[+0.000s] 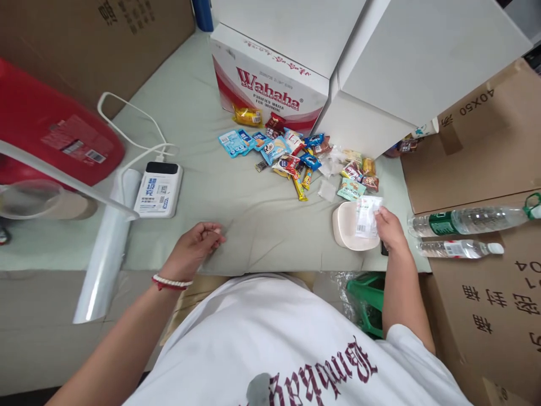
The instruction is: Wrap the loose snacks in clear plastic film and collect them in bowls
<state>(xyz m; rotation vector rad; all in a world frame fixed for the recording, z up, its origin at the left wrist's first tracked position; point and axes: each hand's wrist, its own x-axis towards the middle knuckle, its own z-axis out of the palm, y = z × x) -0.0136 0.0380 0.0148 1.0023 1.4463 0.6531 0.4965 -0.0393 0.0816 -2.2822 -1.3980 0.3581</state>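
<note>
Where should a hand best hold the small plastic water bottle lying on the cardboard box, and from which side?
Grip the small water bottle around its middle, from above. It lies flat on the cardboard box, cap to the right, with open space above.

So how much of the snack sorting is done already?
Hardly any looks done: the snack pile lies heaped by the Wahaha box. In hand: the right hand holds one white packet over the pale bowl. The left hand rests empty on the cloth. The whole pile is left.

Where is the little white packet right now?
The little white packet is in the right hand, held over the white bowl, just below the pile of snacks.
</note>
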